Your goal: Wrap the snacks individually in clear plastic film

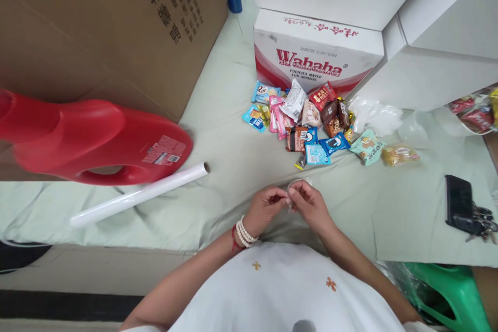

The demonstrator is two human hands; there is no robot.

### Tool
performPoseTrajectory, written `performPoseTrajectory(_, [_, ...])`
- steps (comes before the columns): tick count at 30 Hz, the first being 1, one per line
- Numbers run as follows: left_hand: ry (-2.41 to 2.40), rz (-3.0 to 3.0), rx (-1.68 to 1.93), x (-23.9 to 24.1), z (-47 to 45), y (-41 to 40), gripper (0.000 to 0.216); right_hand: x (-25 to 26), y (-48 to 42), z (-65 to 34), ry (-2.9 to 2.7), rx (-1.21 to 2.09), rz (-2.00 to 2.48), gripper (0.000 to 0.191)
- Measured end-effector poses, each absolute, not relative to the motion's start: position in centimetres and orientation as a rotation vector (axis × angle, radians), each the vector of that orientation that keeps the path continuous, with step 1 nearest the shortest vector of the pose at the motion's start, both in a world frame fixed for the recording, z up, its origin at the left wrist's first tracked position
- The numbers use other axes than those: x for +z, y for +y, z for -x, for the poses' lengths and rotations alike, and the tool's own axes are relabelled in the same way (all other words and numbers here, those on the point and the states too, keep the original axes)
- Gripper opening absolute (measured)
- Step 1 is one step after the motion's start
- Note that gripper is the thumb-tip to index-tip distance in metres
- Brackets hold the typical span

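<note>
My left hand (267, 208), with a beaded bracelet at its wrist, is closed in a pinch near the table's front edge. Thumb to thumb with it, my right hand (311, 206) is pinched too. Between the fingertips shows a small bit of clear plastic (290, 206), mostly hidden, so its exact kind is unclear. Beyond both hands lies a pile of wrapped snacks (299, 124) in blue, pink, red and brown packets. At its right end are a mint-green packet (368, 147) and a clear-wrapped yellow snack (399, 155).
A Wahaba carton (315, 57) backs the pile. Crumpled clear bags (375, 115) and a tub of snacks (461, 119) stand right. Farther right lie a black phone (459, 199) and keys (485, 222). Left are a red jug (105, 140), white roll (140, 194) and brown carton (116, 31).
</note>
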State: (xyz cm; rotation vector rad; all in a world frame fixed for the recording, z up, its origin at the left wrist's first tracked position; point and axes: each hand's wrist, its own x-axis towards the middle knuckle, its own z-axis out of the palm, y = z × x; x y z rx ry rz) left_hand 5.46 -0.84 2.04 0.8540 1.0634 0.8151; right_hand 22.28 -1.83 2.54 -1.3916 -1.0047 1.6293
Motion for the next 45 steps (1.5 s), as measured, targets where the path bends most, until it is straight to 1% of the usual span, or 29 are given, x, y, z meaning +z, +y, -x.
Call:
performPoseTrajectory(4, [1.11,-0.753,0.882,2.0,-5.3,-0.7,0.035,2.5,-1.7,-21.9,-0.947,1.563,1.386,0.036])
performPoseTrajectory(11, [1.131,-0.639,0.987,2.0,-4.8,-0.4,0.041,3.5,-1.8,-23.4,-0.774,1.554,1.397,0.038])
performPoseTrajectory(18, [1.111,-0.53,1.078,3.2,-4.2,0.3,0.041,5.4,-3.2,-27.3,-0.693,1.327,1.379,0.03])
performPoseTrajectory(22, [1.079,-0.688,0.969,3.2,-4.8,0.2,0.044,5.8,-5.0,-28.4,-0.734,1.273,1.382,0.028])
performPoseTrajectory(26, [1.013,-0.728,0.78,2.9,-7.4,-0.1,0.066,6.3,-5.6,-27.7,-0.684,1.356,1.324,0.029])
performPoseTrajectory(27, [1.004,-0.707,0.738,2.7,-8.0,-0.1,0.066,6.5,-5.5,-27.6,-0.651,1.382,1.304,0.029])
performPoseTrajectory(30, [0.971,-0.667,0.697,2.4,-8.7,0.6,0.057,7.0,-5.2,-27.9,-0.521,1.421,1.243,0.029])
performPoseTrajectory(36, [1.085,-0.651,0.854,1.8,-4.7,1.8,0.047,6.4,-4.6,-31.4,-0.314,1.434,1.112,0.031])
performPoseTrajectory(41, [1.399,-0.751,1.103,0.8,-0.5,3.5,0.033,5.5,-4.8,-31.6,-0.349,1.508,1.108,0.036])
performPoseTrajectory(43, [1.537,-0.801,1.251,1.2,0.7,4.5,0.03,5.1,-5.0,-31.0,-0.441,1.526,1.137,0.036])
performPoseTrajectory(45, [1.622,-0.907,1.412,2.3,1.3,5.0,0.031,4.7,-5.3,-30.2,-0.606,1.508,1.181,0.033])
